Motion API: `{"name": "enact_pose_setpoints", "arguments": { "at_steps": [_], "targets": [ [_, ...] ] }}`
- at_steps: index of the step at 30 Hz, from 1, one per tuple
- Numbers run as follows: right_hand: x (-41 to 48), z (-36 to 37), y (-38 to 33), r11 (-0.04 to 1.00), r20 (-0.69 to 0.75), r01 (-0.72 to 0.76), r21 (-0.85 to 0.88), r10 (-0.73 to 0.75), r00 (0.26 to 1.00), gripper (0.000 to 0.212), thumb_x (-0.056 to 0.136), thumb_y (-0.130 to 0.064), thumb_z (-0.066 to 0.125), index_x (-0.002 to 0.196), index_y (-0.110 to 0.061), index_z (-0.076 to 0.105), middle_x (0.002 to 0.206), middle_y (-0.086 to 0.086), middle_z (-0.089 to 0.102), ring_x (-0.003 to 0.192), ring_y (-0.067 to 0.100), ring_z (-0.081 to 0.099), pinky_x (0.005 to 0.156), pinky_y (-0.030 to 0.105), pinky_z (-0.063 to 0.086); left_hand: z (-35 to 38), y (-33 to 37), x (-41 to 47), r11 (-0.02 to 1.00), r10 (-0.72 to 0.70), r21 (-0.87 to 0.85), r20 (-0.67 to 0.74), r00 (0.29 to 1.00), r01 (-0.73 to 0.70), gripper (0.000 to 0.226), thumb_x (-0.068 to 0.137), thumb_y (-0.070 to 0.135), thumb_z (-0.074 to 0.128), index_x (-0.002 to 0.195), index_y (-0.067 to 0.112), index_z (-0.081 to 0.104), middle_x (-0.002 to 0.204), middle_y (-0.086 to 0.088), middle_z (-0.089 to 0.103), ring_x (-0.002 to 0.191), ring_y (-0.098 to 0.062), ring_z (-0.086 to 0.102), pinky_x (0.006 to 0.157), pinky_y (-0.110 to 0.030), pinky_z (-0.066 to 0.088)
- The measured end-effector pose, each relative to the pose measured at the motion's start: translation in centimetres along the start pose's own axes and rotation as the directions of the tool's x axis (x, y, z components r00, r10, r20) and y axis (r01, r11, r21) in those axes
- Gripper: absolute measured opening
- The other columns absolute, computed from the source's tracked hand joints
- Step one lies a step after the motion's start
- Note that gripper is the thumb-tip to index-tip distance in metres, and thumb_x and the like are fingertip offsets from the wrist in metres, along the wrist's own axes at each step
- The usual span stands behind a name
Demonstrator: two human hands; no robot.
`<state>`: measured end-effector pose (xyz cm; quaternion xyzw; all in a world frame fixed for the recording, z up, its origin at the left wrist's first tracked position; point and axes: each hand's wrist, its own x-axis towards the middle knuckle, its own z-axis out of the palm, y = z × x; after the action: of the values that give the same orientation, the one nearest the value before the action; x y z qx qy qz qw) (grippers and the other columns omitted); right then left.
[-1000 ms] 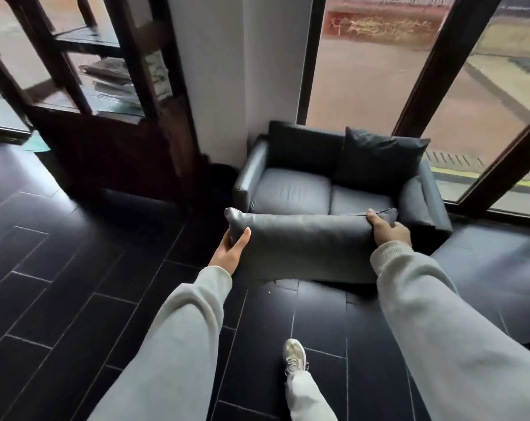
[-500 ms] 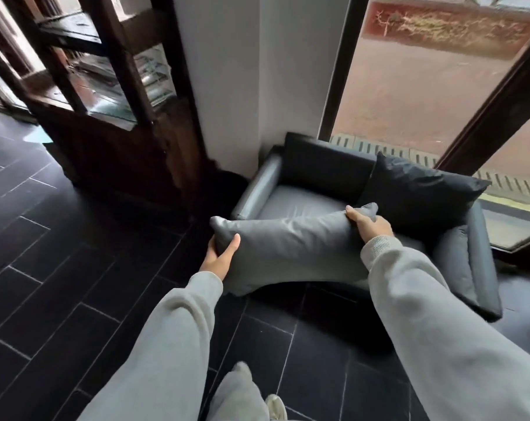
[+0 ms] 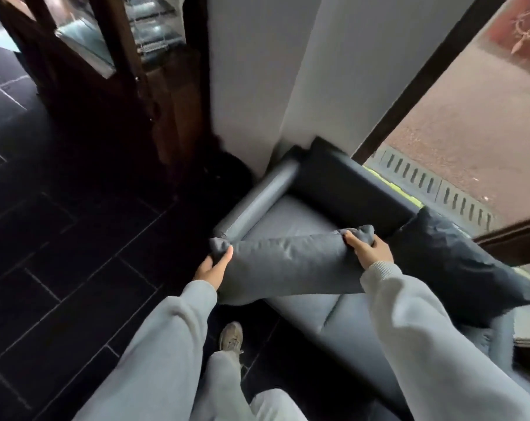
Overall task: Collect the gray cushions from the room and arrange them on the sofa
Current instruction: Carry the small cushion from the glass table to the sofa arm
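I hold a gray cushion [image 3: 291, 262] by both ends, over the front left part of the gray sofa [image 3: 294, 214]. My left hand [image 3: 212, 268] grips its left corner near the sofa's left armrest [image 3: 257, 202]. At its upper right corner my right hand [image 3: 368, 249] is closed on the cloth. A second, darker cushion [image 3: 458, 265] leans against the backrest on the sofa's right side. The sofa's right end is hidden behind my right sleeve.
A white wall corner [image 3: 288, 86] stands right behind the sofa's left end. A dark wooden cabinet with glass [image 3: 111, 50] is to the left. A large window [image 3: 470, 117] runs behind the sofa. Dark floor tiles [image 3: 75, 253] spread to the left; my shoe [image 3: 230, 335] is close to the sofa front.
I have stepped closer to the sofa. The cushion in both hands has moved forward, from in front of the sofa to above its seat, and the view has turned.
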<state>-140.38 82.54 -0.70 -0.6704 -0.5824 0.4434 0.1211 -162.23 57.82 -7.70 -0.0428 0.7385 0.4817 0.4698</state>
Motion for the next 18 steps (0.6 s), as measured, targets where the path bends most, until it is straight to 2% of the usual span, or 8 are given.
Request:
{"name": "enact_pose_setpoints", "arguments": {
  "at_steps": [2, 4, 5, 7, 9, 12, 15, 18],
  "targets": [
    [3.9, 1.5, -0.9, 1.000, 0.042, 0.015, -0.005, -0.015, 0.999, 0.031, 0.086, -0.040, 0.081, 0.110, -0.023, 0.071, 0.096, 0.001, 0.073, 0.089, 0.018, 0.066, 0.086, 0.031, 0.048, 0.9, -0.2, 2.4, 0.999, -0.043, -0.006, -0.012, 0.999, 0.043, 0.048, 0.090, 0.065, 0.063, 0.124, 0.031, 0.066, 0.123, 0.006, 0.065, 0.122, -0.022, 0.056, 0.100, -0.032, 0.038],
    [7.5, 3.2, -1.3, 1.000, 0.094, 0.029, 0.005, -0.029, 0.995, 0.022, 0.089, -0.033, 0.080, 0.107, -0.025, 0.070, 0.098, -0.002, 0.074, 0.086, 0.013, 0.066, 0.086, 0.030, 0.051, 2.0, -0.4, 4.7, 0.992, -0.101, -0.077, -0.023, 0.995, 0.099, 0.023, 0.091, 0.060, 0.065, 0.099, 0.038, 0.065, 0.106, 0.013, 0.061, 0.117, -0.024, 0.058, 0.096, -0.040, 0.048],
    [9.3, 4.0, -1.5, 1.000, 0.126, 0.018, 0.021, -0.020, 0.992, 0.016, 0.091, -0.030, 0.079, 0.103, -0.027, 0.070, 0.095, -0.005, 0.073, 0.084, 0.009, 0.066, 0.082, 0.030, 0.053, 2.6, -0.5, 5.7, 0.982, -0.133, -0.137, -0.035, 0.990, 0.127, 0.018, 0.091, 0.056, 0.068, 0.093, 0.039, 0.063, 0.102, 0.013, 0.059, 0.113, -0.025, 0.059, 0.091, -0.044, 0.052],
    [13.1, 6.1, -1.8, 0.999, 0.199, -0.020, 0.029, 0.014, 0.980, 0.011, 0.092, -0.025, 0.078, 0.098, -0.028, 0.069, 0.089, -0.010, 0.072, 0.077, 0.003, 0.064, 0.071, 0.028, 0.053, 4.0, -0.6, 8.2, 0.954, -0.190, -0.253, -0.087, 0.978, 0.162, 0.017, 0.091, 0.045, 0.074, 0.091, 0.032, 0.063, 0.098, 0.007, 0.060, 0.108, -0.027, 0.060, 0.082, -0.046, 0.055],
    [17.2, 8.6, -1.7, 0.999, 0.271, -0.047, 0.021, 0.040, 0.962, 0.012, 0.093, -0.021, 0.077, 0.102, -0.023, 0.069, 0.088, -0.009, 0.071, 0.074, 0.003, 0.064, 0.069, 0.028, 0.052, 5.5, -1.3, 11.1, 0.934, -0.227, -0.312, -0.136, 0.964, 0.176, 0.018, 0.090, 0.035, 0.077, 0.090, 0.025, 0.063, 0.091, 0.001, 0.060, 0.101, -0.028, 0.060, 0.081, -0.045, 0.055],
    [23.0, 12.6, -0.7, 0.998, 0.348, -0.066, 0.013, 0.057, 0.936, 0.015, 0.094, -0.018, 0.075, 0.106, -0.023, 0.068, 0.093, -0.006, 0.072, 0.082, 0.007, 0.064, 0.079, 0.034, 0.051, 7.7, -3.1, 15.5, 0.921, -0.258, -0.343, -0.178, 0.950, 0.186, 0.017, 0.091, 0.032, 0.077, 0.091, 0.024, 0.061, 0.089, -0.001, 0.062, 0.099, -0.028, 0.061, 0.084, -0.047, 0.058],
    [28.7, 16.3, 0.6, 0.999, 0.410, -0.054, 0.000, 0.049, 0.911, 0.013, 0.094, -0.018, 0.075, 0.103, -0.025, 0.069, 0.095, -0.009, 0.074, 0.088, 0.009, 0.066, 0.085, 0.037, 0.051, 10.3, -5.0, 19.4, 0.907, -0.271, -0.384, -0.214, 0.939, 0.174, 0.015, 0.093, 0.034, 0.075, 0.094, 0.028, 0.062, 0.099, 0.001, 0.068, 0.108, -0.028, 0.063, 0.076, -0.039, 0.056],
    [33.8, 19.4, 1.5, 1.000, 0.452, -0.012, -0.024, 0.022, 0.892, 0.013, 0.092, -0.020, 0.076, 0.100, -0.028, 0.071, 0.094, -0.010, 0.075, 0.087, 0.008, 0.068, 0.091, 0.039, 0.053, 12.8, -6.5, 22.9, 0.889, -0.292, -0.429, -0.263, 0.919, 0.160, 0.012, 0.094, 0.033, 0.073, 0.099, 0.029, 0.063, 0.109, -0.002, 0.069, 0.114, -0.030, 0.063, 0.081, -0.040, 0.054]
  ]
}}
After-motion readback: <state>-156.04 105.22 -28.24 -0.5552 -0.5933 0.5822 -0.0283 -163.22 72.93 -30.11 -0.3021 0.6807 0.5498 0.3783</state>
